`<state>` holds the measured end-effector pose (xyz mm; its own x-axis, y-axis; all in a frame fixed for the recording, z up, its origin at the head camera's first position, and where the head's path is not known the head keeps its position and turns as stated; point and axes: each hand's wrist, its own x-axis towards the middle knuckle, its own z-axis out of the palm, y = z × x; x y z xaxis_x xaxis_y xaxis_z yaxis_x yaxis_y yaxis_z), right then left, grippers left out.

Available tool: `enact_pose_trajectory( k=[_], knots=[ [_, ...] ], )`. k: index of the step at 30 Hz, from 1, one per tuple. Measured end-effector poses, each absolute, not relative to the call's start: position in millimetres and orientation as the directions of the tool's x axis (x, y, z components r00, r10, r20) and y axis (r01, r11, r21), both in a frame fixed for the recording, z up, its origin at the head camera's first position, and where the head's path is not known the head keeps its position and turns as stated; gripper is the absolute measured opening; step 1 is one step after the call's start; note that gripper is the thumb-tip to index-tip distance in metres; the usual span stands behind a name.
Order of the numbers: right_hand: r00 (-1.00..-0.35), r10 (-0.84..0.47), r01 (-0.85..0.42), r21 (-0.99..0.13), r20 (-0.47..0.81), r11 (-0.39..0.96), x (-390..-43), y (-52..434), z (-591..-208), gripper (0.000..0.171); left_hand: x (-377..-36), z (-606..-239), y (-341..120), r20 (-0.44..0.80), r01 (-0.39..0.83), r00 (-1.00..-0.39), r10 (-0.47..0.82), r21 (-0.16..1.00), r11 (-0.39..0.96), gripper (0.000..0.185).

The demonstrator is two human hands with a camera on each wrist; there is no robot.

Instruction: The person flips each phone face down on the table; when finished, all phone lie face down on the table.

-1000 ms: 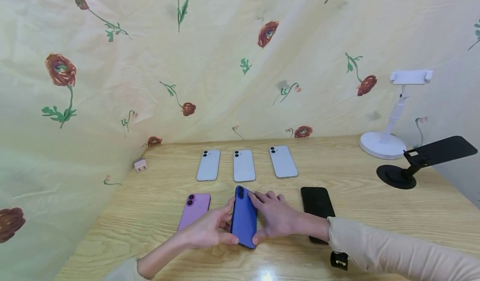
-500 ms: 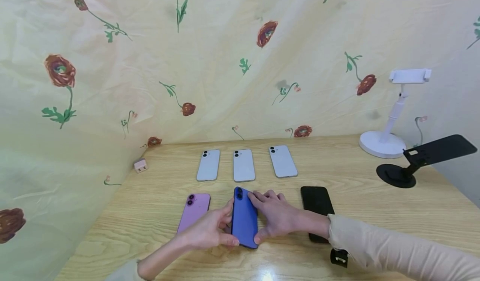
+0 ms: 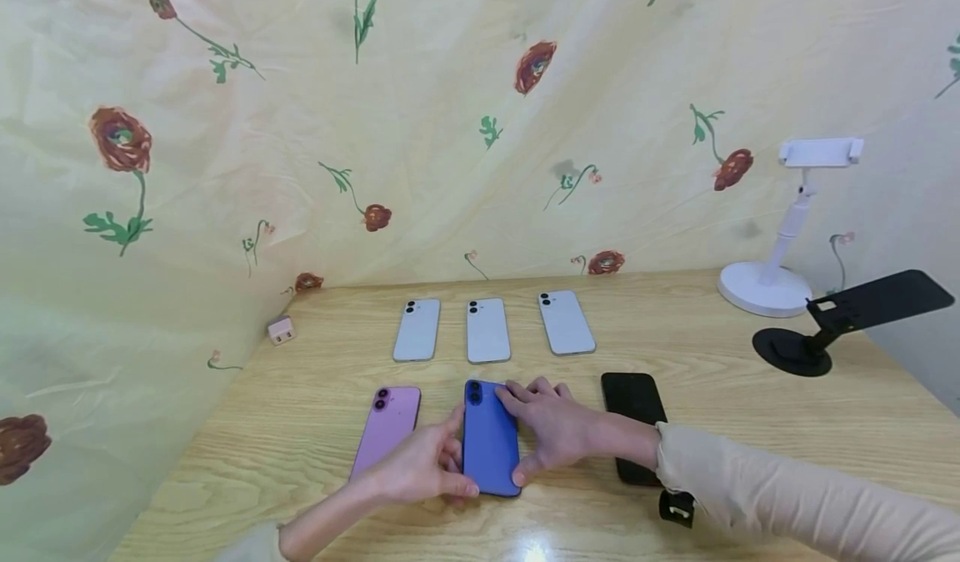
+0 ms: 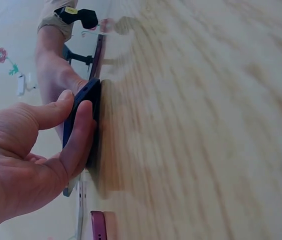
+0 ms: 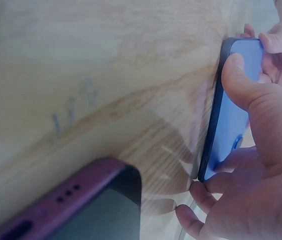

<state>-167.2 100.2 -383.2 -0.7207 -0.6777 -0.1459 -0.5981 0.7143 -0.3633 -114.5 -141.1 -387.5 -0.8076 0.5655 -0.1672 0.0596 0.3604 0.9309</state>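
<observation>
Both hands hold a blue smartphone (image 3: pixel 491 441), back side up, close over the table. My left hand (image 3: pixel 422 464) grips its left edge, thumb at the bottom corner; in the left wrist view the fingers (image 4: pixel 76 142) curl beneath the phone. At the opposite edge my right hand (image 3: pixel 558 429) has its thumb by the lower right corner and its fingertips near the top. A lilac smartphone (image 3: pixel 388 424) lies back up on the left, partly behind the left hand. To the right, a smartphone with a black screen up (image 3: pixel 633 399) is partly covered by the right forearm.
Behind the hands three white smartphones (image 3: pixel 488 331) lie in a row. A white phone stand (image 3: pixel 765 288) and a black phone stand (image 3: pixel 798 352) are at the far right. A pink charger plug (image 3: pixel 281 330) sits at the left edge, by the floral cloth (image 3: pixel 420 128).
The blue smartphone's top end has swung a little left and toward me, and more of its back faces up. Both hands keep their hold and shift slightly with it.
</observation>
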Motion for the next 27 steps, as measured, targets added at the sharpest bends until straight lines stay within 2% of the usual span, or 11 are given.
enact_pose_trajectory(
  k=[3, 12, 20, 27],
  knots=[
    [-0.713, -0.685, -0.605, -0.361, -0.149, 0.709, -168.3, 101.1, -382.4, 0.112, -113.6, -389.6, -139.6, -0.181, 0.037, -0.807, 0.562, 0.935, 0.353, 0.107],
    [-0.691, -0.71, -0.638, -0.346, -0.137, 0.688, -172.2, 104.4, -382.9, 0.111, -115.1, -391.7, -136.9, -0.192, 0.069, -0.81, 0.554, 0.907, 0.416, 0.108],
    [-0.693, -0.706, -0.635, -0.34, -0.145, 0.693, -172.7, 105.3, -384.2, 0.111, -115.6, -387.9, -132.9, -0.195, 0.15, -0.811, 0.552, 0.843, 0.517, 0.108],
    [-0.693, -0.706, -0.635, -0.339, -0.147, 0.694, -172.7, 105.5, -384.0, 0.111, -116.6, -387.7, -131.9, -0.208, 0.168, -0.806, 0.555, 0.818, 0.551, 0.108]
  ],
)
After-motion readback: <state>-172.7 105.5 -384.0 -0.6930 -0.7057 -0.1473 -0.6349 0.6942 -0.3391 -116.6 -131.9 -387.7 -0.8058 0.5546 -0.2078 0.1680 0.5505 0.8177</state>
